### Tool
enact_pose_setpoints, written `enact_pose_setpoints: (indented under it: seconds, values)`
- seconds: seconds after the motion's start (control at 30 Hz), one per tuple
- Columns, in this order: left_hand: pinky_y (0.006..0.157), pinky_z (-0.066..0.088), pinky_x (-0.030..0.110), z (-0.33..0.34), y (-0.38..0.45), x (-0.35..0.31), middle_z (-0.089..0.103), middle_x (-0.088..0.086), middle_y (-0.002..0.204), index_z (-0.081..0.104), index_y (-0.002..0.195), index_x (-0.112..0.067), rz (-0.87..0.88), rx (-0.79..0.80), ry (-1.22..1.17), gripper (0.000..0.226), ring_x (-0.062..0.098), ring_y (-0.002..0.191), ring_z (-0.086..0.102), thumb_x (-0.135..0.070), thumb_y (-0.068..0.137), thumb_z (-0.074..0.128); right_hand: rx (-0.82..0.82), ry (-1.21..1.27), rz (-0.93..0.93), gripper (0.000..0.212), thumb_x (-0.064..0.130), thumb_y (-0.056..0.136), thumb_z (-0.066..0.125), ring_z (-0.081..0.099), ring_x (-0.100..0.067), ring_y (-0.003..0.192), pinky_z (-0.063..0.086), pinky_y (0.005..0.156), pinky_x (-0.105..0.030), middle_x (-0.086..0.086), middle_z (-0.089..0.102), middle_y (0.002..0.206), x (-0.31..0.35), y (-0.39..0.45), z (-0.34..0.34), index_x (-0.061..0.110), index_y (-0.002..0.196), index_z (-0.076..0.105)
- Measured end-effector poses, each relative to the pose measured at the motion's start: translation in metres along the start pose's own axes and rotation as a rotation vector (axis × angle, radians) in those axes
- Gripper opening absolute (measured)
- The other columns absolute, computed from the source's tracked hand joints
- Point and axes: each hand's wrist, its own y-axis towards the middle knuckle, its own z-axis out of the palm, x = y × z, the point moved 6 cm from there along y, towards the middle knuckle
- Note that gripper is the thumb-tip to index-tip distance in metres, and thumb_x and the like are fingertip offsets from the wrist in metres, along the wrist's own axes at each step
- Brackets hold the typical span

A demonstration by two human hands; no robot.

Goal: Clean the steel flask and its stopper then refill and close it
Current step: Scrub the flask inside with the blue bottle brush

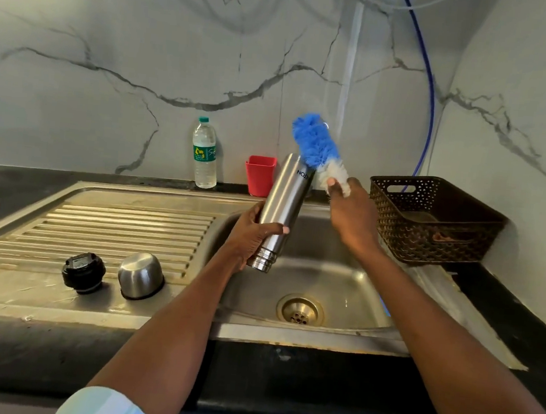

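Note:
My left hand point(250, 236) grips the steel flask point(283, 208) near its threaded mouth, which points down toward me over the sink basin point(341, 280). The flask's base tilts up and away. My right hand point(352, 214) holds a blue and white bottle brush point(317, 144), bristles raised beside the flask's upper end. On the draining board point(113, 224) stand the black stopper point(83, 272) and the steel cup lid point(141, 276), upside down.
A plastic water bottle point(205, 153) and a red cup point(259, 175) stand at the back against the marble wall. A dark woven basket point(430, 218) sits right of the sink. A blue hose point(429, 115) hangs behind it. The drain point(300, 309) is open.

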Motion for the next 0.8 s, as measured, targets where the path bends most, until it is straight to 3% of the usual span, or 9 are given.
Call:
enact_pose_setpoints:
  seconds: [0.07,0.17,0.33,0.5,0.7,0.77,0.8]
  values:
    - [0.066,0.060,0.036,-0.002,0.001,0.001,0.067,0.015,0.108,0.056,0.123,-0.015,0.022,-0.043,0.055,0.071,0.026,0.084,0.068,-0.019,0.057,0.081,-0.010,0.018,0.001,0.041,0.049,0.100,0.041,0.059,-0.025,0.087,0.039,0.068,-0.033,0.002,0.056,0.093,0.006,0.001,-0.005,0.018,0.122,0.054]
    - [0.082,0.060,0.042,-0.007,0.001,0.000,0.065,0.011,0.115,0.050,0.129,-0.018,0.085,-0.111,0.148,0.087,0.029,0.098,0.067,-0.029,0.050,0.084,-0.015,0.050,-0.028,0.038,0.048,0.100,0.043,0.057,-0.020,0.083,0.040,0.071,-0.033,0.003,0.058,0.094,0.014,-0.002,-0.008,0.019,0.121,0.055]
    - [0.071,0.060,0.033,-0.008,-0.003,-0.005,0.057,0.010,0.116,0.034,0.130,-0.022,0.145,-0.164,0.154,0.087,0.025,0.095,0.066,-0.024,0.058,0.082,-0.024,0.087,-0.033,0.038,0.049,0.098,0.045,0.060,-0.021,0.087,0.047,0.075,-0.034,0.003,0.060,0.095,0.019,-0.007,-0.012,0.020,0.120,0.057]
    - [0.089,0.056,0.038,-0.004,0.002,-0.001,0.057,0.004,0.125,0.029,0.145,-0.024,0.153,-0.096,0.161,0.105,0.021,0.110,0.062,-0.026,0.060,0.091,0.176,0.183,-0.083,0.039,0.053,0.096,0.051,0.063,-0.019,0.078,0.044,0.063,-0.029,-0.001,0.068,0.090,0.022,-0.013,0.003,0.019,0.110,0.065]
    - [0.089,0.056,0.036,0.002,0.000,-0.001,0.064,0.003,0.120,0.043,0.141,-0.018,0.106,-0.166,0.094,0.087,0.019,0.107,0.066,-0.061,0.073,0.076,0.255,0.204,-0.010,0.044,0.061,0.094,0.047,0.057,-0.013,0.053,0.040,0.048,-0.022,0.001,0.064,0.071,0.017,-0.022,0.006,0.021,0.100,0.064]
    - [0.087,0.056,0.037,-0.004,0.001,0.000,0.066,0.006,0.119,0.047,0.135,-0.018,0.067,-0.201,0.062,0.078,0.020,0.103,0.067,-0.051,0.074,0.081,0.331,0.294,0.063,0.041,0.051,0.095,0.054,0.060,-0.017,0.048,0.039,0.040,-0.022,-0.006,0.068,0.073,0.013,-0.027,0.012,0.013,0.106,0.064]
    - [0.087,0.056,0.039,-0.007,0.003,0.001,0.066,0.007,0.117,0.048,0.132,-0.019,0.064,-0.223,0.071,0.075,0.020,0.101,0.067,-0.043,0.071,0.085,0.369,0.349,0.096,0.038,0.044,0.096,0.057,0.066,-0.021,0.056,0.043,0.041,-0.025,-0.010,0.070,0.081,0.011,-0.029,0.015,0.008,0.109,0.063]
